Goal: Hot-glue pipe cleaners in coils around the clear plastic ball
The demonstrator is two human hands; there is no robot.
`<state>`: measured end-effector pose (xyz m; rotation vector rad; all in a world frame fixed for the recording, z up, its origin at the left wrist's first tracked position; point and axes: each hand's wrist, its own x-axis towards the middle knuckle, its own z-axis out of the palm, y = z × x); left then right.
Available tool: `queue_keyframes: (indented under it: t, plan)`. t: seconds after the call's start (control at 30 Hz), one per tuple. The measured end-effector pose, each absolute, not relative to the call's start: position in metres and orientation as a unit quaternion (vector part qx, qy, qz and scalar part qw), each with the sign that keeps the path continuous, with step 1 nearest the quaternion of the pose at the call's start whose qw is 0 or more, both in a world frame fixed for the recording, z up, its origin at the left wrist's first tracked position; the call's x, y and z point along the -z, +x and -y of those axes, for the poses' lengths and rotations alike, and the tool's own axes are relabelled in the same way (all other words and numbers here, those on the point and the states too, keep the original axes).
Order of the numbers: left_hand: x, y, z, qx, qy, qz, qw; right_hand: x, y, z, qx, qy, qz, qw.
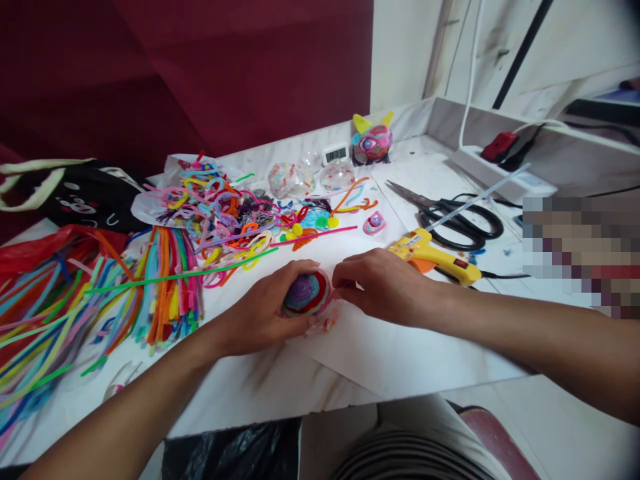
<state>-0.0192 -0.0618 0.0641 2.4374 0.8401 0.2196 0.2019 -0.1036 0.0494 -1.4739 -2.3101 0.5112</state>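
A: How does the table [225, 403] lie around the fingers?
B: It spreads under and past both hands. Stems [173, 287] fill the side left of the left fingers, many of them loose and uncoiled.
A: And the fingers themselves?
B: The left hand [260, 310] curls its thumb and fingers around the ball's left side. The right hand [393, 287] has its thumb and index tips drawn close at the ball's right edge; I cannot tell whether they pinch anything.
A: Tools?
B: The scissors [427, 209] lie beyond the right fingers, and the glue gun [440, 259] rests nearer, just past the right wrist. Neither is in hand.
A: Anything complete?
B: The figure [373, 143], well beyond the right fingers, looks finished to me: coils all over its front, 2 yellow points on top.
A: And the ball [307, 293]?
B: Within the left fingers. Coils in purple, blue and red cover the side I see, so I'd judge it partway done. No yellow points show, and its underside is hidden.
A: Smallest?
B: 1 loose coil [375, 223], beyond the right fingertips, made but unattached.
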Motion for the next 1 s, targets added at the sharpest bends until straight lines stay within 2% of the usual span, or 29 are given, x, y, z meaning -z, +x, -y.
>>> queue_keyframes:
  t: [0.37,0.7,1.0]
  plan:
    - [-0.049,-0.009,0.073,-0.152,0.898,-0.34,0.236,-0.044,0.202,0.104,-0.189,-0.504,0.813,0.221]
    - [-0.041,-0.012,0.073,-0.182,0.903,-0.314,0.23,-0.045,0.202,0.1,-0.227,-0.528,0.79,0.214]
    - [-0.034,-0.011,0.076,-0.199,0.886,-0.364,0.206,-0.045,0.204,0.1,-0.218,-0.519,0.798,0.213]
